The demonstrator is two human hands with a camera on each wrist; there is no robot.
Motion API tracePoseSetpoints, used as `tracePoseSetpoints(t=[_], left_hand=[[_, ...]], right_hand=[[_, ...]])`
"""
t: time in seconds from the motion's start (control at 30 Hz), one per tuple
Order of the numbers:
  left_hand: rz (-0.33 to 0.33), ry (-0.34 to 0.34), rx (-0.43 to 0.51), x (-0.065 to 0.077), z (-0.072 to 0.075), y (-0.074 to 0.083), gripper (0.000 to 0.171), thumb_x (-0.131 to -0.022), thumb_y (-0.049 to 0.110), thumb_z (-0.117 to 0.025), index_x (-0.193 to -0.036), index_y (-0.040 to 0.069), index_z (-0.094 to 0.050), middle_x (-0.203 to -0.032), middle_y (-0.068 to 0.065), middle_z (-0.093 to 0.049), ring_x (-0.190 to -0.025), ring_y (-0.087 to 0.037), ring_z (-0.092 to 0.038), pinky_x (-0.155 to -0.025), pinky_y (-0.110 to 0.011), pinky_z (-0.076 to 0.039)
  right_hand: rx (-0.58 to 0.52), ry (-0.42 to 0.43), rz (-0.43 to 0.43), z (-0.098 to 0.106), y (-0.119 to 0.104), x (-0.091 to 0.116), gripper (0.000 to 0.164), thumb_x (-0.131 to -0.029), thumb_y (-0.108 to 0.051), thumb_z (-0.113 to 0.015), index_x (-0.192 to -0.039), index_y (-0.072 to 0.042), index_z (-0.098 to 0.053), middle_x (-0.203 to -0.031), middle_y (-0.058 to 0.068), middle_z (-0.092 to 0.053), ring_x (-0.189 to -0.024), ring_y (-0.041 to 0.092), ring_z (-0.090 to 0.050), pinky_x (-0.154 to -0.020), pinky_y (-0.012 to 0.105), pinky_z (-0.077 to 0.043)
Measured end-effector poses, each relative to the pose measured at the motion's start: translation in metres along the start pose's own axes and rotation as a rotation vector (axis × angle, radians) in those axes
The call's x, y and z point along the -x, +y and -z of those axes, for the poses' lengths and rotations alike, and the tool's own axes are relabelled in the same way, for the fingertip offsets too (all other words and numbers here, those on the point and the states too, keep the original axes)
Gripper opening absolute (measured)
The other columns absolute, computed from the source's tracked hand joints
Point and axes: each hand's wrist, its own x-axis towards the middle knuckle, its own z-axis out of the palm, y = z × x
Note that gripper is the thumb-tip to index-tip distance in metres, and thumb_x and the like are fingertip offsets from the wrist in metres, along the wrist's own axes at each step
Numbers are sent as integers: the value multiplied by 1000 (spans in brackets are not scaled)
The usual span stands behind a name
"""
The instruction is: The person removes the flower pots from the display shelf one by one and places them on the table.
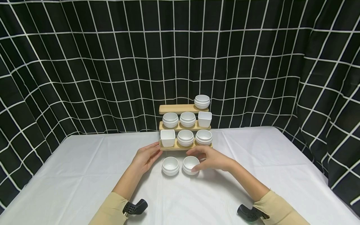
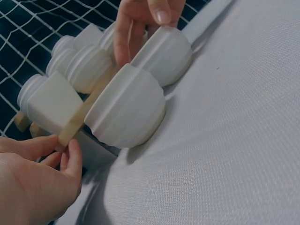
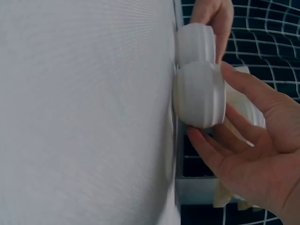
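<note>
A wooden three-tier stand holds small white cups. At the left end of its lowest tier, my left hand pinches the wood between thumb and fingers, as the left wrist view shows. Two round white bowls stand on the cloth in front of the stand. My right hand holds the right-hand bowl, fingers curled round its far side and thumb at its near side. Just left of it is the other bowl, with neither hand on it.
On the stand's top tier one round bowl sits at the right end. The middle tier bears two round bowls and a square cup; the lowest has a square cup and two round bowls. Behind hangs a black curtain with white grid lines.
</note>
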Motion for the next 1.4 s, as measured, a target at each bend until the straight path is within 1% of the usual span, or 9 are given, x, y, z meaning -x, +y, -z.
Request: tracePoseSetpoints(t=[0.3, 0.57, 0.67, 0.77, 0.9, 0.97, 1.03, 1.23, 1.4], left_hand=[[4, -2, 1, 1, 0, 1, 44, -106, -8, -52, -149, -16, -46, -153, -36, -48, -99, -11, -68, -107, -26, -58], [12, -4, 4, 0, 0, 1, 45, -106, -8, -52, -150, -16, -45, -153, -36, -47, -98, -11, -68, -107, -25, -58], [13, -3, 3, 1, 0, 1, 45, -106, -8, -52, -150, -16, -45, -153, -36, -47, -97, -10, -68, -106, -25, -58], [14, -4, 3, 1, 0, 1, 45, -106, -8, -52, -150, -16, -45, -153, -36, -47, -97, -10, -68, -106, -24, -58], [16, -6, 5, 1, 0, 1, 45, -106, -8, -52, -150, -16, -45, -153, -36, -47, -99, -11, -68, -107, -25, -57], [17, -6, 5, 1, 0, 1, 45, -106, -8, -52, -150, -15, -45, -154, -36, -47, -101, -13, -68, -108, -26, -57], [18, -5, 3, 1, 0, 2, 45, -106, -8, -52, -150, -15, -45, -154, -35, -47, -104, -14, -68, -109, -26, -56], [14, -9, 1, 1, 0, 2, 45, -106, -8, -52, -150, -15, -45, -154, -36, -47, -104, -15, -68, -109, -26, -56], [16, -7, 1, 2, 0, 2, 45, -106, -8, -52, -150, -15, -45, -154, -35, -47, -104, -14, -67, -109, -26, -56]], right_hand=[[-38, -1, -7, 3, -2, 1, 61, -86, -2, -85, -137, 14, -56, -142, 34, -58, -126, 43, -63, -114, 54, -54], [-53, -3, -7, 7, -4, 2, 60, -86, 0, -83, -138, 14, -56, -142, 36, -57, -122, 43, -66, -107, 47, -60], [-43, -3, -7, 9, -5, 2, 60, -87, 0, -83, -138, 14, -56, -143, 35, -57, -124, 43, -65, -107, 45, -60], [-48, -3, 0, 11, -7, 3, 58, -88, 0, -82, -138, 14, -56, -143, 36, -57, -127, 46, -63, -110, 48, -58], [-68, -3, 17, 14, -11, 4, 55, -89, 1, -81, -137, 13, -57, -144, 36, -56, -131, 52, -58, -115, 55, -53], [-65, -4, 27, 16, -13, 5, 54, -91, -1, -80, -138, 12, -57, -144, 34, -57, -131, 54, -57, -115, 55, -53], [-69, -8, 32, 17, -16, 6, 53, -92, -1, -79, -138, 12, -57, -145, 33, -57, -132, 55, -56, -114, 53, -54], [-66, -8, 53, 22, -22, 9, 50, -95, -2, -77, -138, 12, -57, -144, 32, -58, -130, 55, -57, -108, 39, -60], [-63, 8, 57, 25, -25, 11, 45, -97, -2, -74, -136, 12, -58, -143, 32, -59, -129, 55, -58, -107, 33, -60]])
